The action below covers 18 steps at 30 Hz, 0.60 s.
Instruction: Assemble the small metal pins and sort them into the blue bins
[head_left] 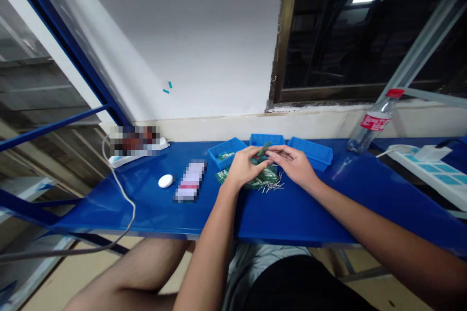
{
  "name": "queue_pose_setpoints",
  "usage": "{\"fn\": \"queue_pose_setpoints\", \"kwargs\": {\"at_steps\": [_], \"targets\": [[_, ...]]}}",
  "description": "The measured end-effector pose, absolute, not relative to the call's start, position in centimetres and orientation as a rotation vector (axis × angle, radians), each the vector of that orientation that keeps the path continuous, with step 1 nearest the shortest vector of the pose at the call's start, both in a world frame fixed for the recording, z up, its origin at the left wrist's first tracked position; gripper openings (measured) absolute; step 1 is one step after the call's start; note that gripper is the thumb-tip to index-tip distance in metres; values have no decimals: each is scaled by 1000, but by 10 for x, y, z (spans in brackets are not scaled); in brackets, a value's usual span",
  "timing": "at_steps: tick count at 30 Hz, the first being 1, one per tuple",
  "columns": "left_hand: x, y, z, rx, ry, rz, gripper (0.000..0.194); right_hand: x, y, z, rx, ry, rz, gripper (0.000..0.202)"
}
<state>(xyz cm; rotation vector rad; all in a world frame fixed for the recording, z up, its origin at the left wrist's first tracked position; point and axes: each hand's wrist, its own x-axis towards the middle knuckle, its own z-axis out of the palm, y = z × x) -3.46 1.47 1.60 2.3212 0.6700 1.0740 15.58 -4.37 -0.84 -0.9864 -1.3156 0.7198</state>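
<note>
My left hand [243, 167] is closed with thumb and fingers around a small green piece [266, 146], which looks like a little circuit board. From the right, the fingertips of my right hand [295, 165] pinch at the near end of the same piece. Whether they also hold a thin pin is too small to tell. Beneath both hands lies a heap of flat green pieces [251, 184], partly hidden by my left hand. Thin silvery metal pins [273, 186] are scattered over the heap's right side and onto the blue table [292, 218].
Behind my hands stand a left blue bin [239, 143] with green pieces inside, a middle bin [266, 139] and a right bin [316, 157]. A phone [190, 181] and a white round case [165, 181] lie left. A bottle [373, 122] and power strip [434, 170] are right.
</note>
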Motion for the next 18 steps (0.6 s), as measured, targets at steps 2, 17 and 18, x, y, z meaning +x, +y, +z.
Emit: {"fn": "queue_pose_setpoints", "kwargs": {"at_steps": [2,17,18], "targets": [[-36,15,19,2335,675,1088,31,154,-46,-6,-1009,-1359,702,37],[-34,18,15,2340,694,1028,26,166,-37,-12,-1064,-1442,490,29],[-34,18,14,2290,741,1057,26,165,-37,-13,-1064,-1405,525,30]]}}
